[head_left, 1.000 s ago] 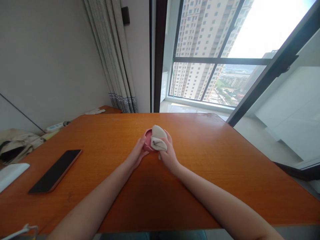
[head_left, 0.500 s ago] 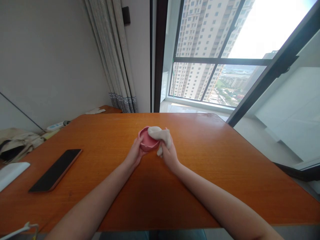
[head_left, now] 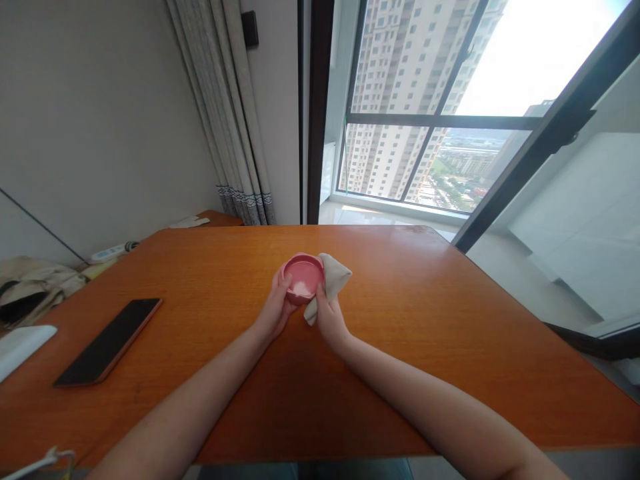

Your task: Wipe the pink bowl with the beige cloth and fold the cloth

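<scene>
A small pink bowl (head_left: 303,277) is held just above the middle of the orange wooden table (head_left: 430,313), its opening tipped toward me. My left hand (head_left: 277,308) grips the bowl's left side with thumb and fingers. My right hand (head_left: 326,317) is closed on a beige cloth (head_left: 331,280) and presses it against the bowl's right outer wall. Part of the cloth hangs down between my hands.
A black phone (head_left: 110,340) lies on the table at the left. A white object (head_left: 23,343) and a pale bag (head_left: 35,283) sit at the far left edge. A power strip (head_left: 111,253) rests by the wall. Curtains (head_left: 235,113) and a large window (head_left: 440,107) stand behind the table.
The cloth has come out of the bowl's inside and now lies against its right outer side. The bowl has tipped so that its opening faces me more.
</scene>
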A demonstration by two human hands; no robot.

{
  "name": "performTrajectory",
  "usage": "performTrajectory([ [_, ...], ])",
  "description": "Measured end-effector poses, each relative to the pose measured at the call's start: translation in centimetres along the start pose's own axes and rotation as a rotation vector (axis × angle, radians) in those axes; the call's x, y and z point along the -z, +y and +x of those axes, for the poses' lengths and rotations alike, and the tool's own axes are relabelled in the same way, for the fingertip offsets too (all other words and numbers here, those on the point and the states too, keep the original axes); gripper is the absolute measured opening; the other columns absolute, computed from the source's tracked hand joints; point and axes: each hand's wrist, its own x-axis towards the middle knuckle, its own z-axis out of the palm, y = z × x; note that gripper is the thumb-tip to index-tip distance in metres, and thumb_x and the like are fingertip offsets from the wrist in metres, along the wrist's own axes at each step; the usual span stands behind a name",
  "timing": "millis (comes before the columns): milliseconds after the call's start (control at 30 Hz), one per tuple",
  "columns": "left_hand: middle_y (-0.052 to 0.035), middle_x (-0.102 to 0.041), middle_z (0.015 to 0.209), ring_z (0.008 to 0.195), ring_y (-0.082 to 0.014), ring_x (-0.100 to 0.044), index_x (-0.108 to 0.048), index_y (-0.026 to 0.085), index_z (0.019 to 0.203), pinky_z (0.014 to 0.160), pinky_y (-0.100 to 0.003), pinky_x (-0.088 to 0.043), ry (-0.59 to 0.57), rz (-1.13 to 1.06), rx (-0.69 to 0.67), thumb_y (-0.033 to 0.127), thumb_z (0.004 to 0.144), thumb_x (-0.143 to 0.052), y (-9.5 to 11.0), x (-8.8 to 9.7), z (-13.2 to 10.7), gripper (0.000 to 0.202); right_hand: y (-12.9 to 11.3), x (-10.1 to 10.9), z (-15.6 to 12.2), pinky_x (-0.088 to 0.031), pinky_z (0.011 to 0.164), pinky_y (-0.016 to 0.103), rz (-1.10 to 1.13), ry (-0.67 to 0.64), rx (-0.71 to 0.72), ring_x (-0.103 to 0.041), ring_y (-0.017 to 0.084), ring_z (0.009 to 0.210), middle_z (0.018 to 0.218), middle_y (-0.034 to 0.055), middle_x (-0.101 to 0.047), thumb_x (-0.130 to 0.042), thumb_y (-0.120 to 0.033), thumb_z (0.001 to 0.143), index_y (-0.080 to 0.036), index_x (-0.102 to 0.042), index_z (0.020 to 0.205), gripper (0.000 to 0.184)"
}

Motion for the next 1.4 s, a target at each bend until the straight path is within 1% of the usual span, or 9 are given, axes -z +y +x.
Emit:
performTrajectory([
  [100, -0.0103, -0.055, 0.126, 0.103, -0.0237, -0.059, -0.044, 0.025, 0.127, 0.082, -0.037, -0.053, -0.047, 0.077, 0.102, 0.046, 0.075, -0.064, 0.0, 0.3, 0.2, 0.06, 0.0, 1.4, 1.6, -0.035, 0.105, 0.042, -0.006, 0.093, 0.021, -0.048, 0.022, 0.121, 0.122, 0.0071, -0.06, -0.047, -0.046, 0.083, -0.018, -0.051, 0.124, 0.05],
  [233, -0.0134, -0.054, 0.126, 0.104, -0.0295, -0.059, -0.049, 0.023, 0.122, 0.077, -0.046, -0.055, -0.056, 0.098, 0.248, 0.052, 0.075, -0.06, 0.2, 0.7, 0.4, 0.056, 0.1, 2.8, 3.7, -0.041, 0.101, 0.04, 0.034, -0.062, -0.071, -0.056, 0.024, 0.113, 0.115, 0.0037, -0.065, -0.054, -0.043, 0.078, -0.02, -0.062, 0.109, 0.039],
  [500, -0.0068, -0.051, 0.13, 0.109, -0.0209, -0.057, -0.042, 0.029, 0.125, 0.084, -0.036, -0.053, 0.068, 0.05, 0.023, 0.038, 0.077, -0.065, -0.7, 0.6, 0.1, 0.054, 0.3, 0.1, 0.3, -0.035, 0.106, 0.041, 0.091, 0.055, -0.09, -0.047, 0.021, 0.123, 0.123, 0.0073, -0.06, -0.052, -0.054, 0.08, -0.02, -0.051, 0.12, 0.053],
  [633, -0.0087, -0.05, 0.131, 0.105, -0.0231, -0.059, -0.042, 0.029, 0.127, 0.084, -0.037, -0.053, -0.007, 0.13, 0.118, 0.051, 0.077, -0.06, -0.6, 0.6, 0.3, 0.057, 0.0, 1.6, 1.6, -0.039, 0.103, 0.039, 0.045, 0.114, -0.094, -0.054, 0.021, 0.116, 0.117, 0.0056, -0.063, -0.053, -0.046, 0.08, -0.02, -0.055, 0.115, 0.044],
  [767, -0.0112, -0.047, 0.133, 0.103, -0.0264, -0.059, -0.042, 0.028, 0.127, 0.076, -0.043, -0.055, 0.021, 0.227, 0.221, 0.05, 0.074, -0.063, 0.0, 0.8, 0.3, 0.061, 0.4, 2.6, 3.4, -0.044, 0.099, 0.038, 0.094, -0.011, -0.119, -0.058, 0.023, 0.112, 0.115, 0.0039, -0.065, -0.055, -0.043, 0.079, -0.021, -0.062, 0.108, 0.038],
  [867, -0.0118, -0.049, 0.13, 0.105, -0.0253, -0.057, -0.044, 0.025, 0.123, 0.077, -0.042, -0.055, 0.05, 0.198, 0.162, 0.046, 0.075, -0.063, 0.1, 0.7, 0.1, 0.056, 1.0, 1.9, 2.9, -0.044, 0.1, 0.04, 0.119, -0.075, -0.21, -0.056, 0.024, 0.114, 0.118, 0.0055, -0.064, -0.051, -0.05, 0.081, -0.021, -0.061, 0.11, 0.043],
  [1033, -0.0075, -0.049, 0.131, 0.11, -0.0211, -0.055, -0.042, 0.028, 0.122, 0.086, -0.037, -0.052, 0.035, 0.117, 0.012, 0.036, 0.071, -0.07, 0.1, 0.5, 0.0, 0.059, 1.2, 1.2, 1.5, -0.04, 0.104, 0.04, 0.065, 0.047, -0.152, -0.052, 0.023, 0.12, 0.125, 0.0061, -0.059, -0.056, -0.051, 0.078, -0.022, -0.056, 0.117, 0.048],
  [1167, -0.0113, -0.054, 0.124, 0.105, -0.0231, -0.058, -0.046, 0.022, 0.116, 0.083, -0.038, -0.053, 0.039, 0.111, 0.11, 0.052, 0.076, -0.06, 0.6, 0.8, 0.0, 0.052, 0.9, 2.3, 2.8, -0.042, 0.101, 0.042, 0.069, 0.004, -0.131, -0.056, 0.024, 0.114, 0.117, 0.0035, -0.064, -0.059, -0.044, 0.076, -0.022, -0.06, 0.111, 0.041],
  [1400, -0.0082, -0.054, 0.126, 0.108, -0.0233, -0.056, -0.051, 0.023, 0.12, 0.08, -0.033, -0.054, 0.03, 0.13, 0.086, 0.039, 0.077, -0.062, 0.6, 0.9, 0.2, 0.047, 0.5, 1.2, 2.1, -0.046, 0.097, 0.038, 0.084, -0.047, -0.169, -0.059, 0.022, 0.11, 0.109, 0.0047, -0.068, -0.053, -0.052, 0.079, -0.022, -0.063, 0.106, 0.042],
])
